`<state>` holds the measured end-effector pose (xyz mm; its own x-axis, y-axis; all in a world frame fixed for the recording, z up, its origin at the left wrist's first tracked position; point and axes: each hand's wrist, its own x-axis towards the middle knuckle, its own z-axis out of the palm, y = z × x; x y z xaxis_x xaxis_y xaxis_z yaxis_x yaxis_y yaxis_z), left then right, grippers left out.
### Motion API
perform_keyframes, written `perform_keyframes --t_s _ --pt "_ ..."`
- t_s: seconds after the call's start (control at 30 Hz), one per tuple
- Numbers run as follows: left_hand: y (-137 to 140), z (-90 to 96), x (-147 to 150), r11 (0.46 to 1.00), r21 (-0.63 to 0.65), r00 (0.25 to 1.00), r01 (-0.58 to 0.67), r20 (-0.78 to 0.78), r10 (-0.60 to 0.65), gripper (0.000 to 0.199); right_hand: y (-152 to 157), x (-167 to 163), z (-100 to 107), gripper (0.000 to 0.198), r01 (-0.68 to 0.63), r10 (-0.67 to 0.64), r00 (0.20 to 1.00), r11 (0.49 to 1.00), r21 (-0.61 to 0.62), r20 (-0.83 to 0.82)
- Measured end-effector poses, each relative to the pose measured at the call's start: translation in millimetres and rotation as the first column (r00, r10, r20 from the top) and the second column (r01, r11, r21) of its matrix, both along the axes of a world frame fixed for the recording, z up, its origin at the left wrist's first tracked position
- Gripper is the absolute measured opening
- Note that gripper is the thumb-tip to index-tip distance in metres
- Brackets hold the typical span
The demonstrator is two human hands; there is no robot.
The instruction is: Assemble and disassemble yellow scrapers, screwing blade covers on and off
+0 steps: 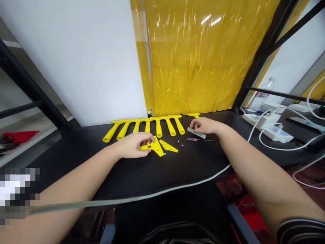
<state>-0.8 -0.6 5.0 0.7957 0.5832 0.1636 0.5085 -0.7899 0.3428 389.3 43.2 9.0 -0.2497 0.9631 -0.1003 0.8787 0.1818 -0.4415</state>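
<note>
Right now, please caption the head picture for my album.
Left hand holds a yellow, slotted plastic piece; right hand touches a silvery metal strip.

Forward and down the view is cast, wide, from the head: over the lap (172,213), across the table (198,162) close by, left hand (137,145) and right hand (200,125) caught near mid-frame, the curtain (203,64) faced beyond.

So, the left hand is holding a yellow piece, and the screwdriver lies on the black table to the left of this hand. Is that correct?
Not quite: the screwdriver lies to the right of the left hand, as the head view shows. The hand does hold a yellow piece, and the screwdriver is on the black table.
</note>
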Motion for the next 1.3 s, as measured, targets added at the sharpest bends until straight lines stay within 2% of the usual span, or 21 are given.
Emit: perform_keyframes --t_s 0.07,0.13,0.27,0.33,0.4,0.53,0.67,0.83,0.9,0.97,1.03,1.13,1.3 --pt "0 0.2 0 1.000 -0.003 1.000 -0.005 -0.005 0.005 0.030 2 2 1 0.029 0.009 -0.009 0.998 1.000 0.009 0.055" --pt "-1 1.1 0 1.000 -0.010 1.000 -0.018 -0.009 0.018 0.031 4 7 3 0.027 0.020 -0.022 0.999 0.999 0.041 0.043" --pt "-3 3.1 2 0.997 -0.044 0.997 -0.070 0.037 0.072 0.034 6 25 7 0.024 0.123 -0.099 0.972 0.987 0.104 -0.213" --pt "-4 3.8 2 0.994 -0.050 0.992 -0.096 0.076 0.099 0.034 6 33 7 0.020 0.120 -0.089 0.955 0.988 0.095 -0.281" --pt "-4 4.2 3 0.993 -0.051 0.989 -0.106 0.094 0.111 0.033 6 36 5 0.019 0.041 -0.022 0.975 0.996 0.077 -0.223" --pt "-3 4.3 2 0.993 -0.082 0.995 -0.088 0.049 0.092 0.032 4 29 1 0.023 -0.118 0.117 0.993 0.989 -0.086 -0.016" --pt "-1 3.1 0 0.993 -0.105 0.998 -0.060 0.005 0.061 0.031 -1 18 1 0.022 -0.129 0.142 0.980 0.987 -0.097 0.138" --pt "0 1.5 -1 0.994 -0.092 0.998 -0.055 -0.015 0.054 0.031 -8 9 5 0.022 -0.114 0.133 0.981 0.984 -0.134 0.140" --pt "1 1.0 0 0.994 -0.097 0.998 -0.056 -0.023 0.054 0.032 -10 5 5 0.025 -0.070 0.086 0.979 0.993 -0.096 0.183" --pt "1 0.5 1 0.994 -0.097 0.999 -0.050 -0.026 0.048 0.031 -10 0 4 0.027 -0.022 0.020 0.967 1.000 0.005 0.254" --pt "1 0.1 1 0.995 -0.091 0.999 -0.046 -0.031 0.044 0.031 -7 -4 2 0.022 0.004 -0.041 0.949 0.993 0.116 0.312" --pt "0 -0.2 2 0.994 -0.097 0.998 -0.044 -0.037 0.041 0.030 1 -11 -6 0.013 0.016 -0.091 0.927 0.979 0.204 0.363" --pt "1 -1.2 2 0.993 -0.113 0.999 -0.041 -0.030 0.038 0.032 17 -14 -19 0.026 0.023 -0.163 0.898 0.945 0.326 0.409"
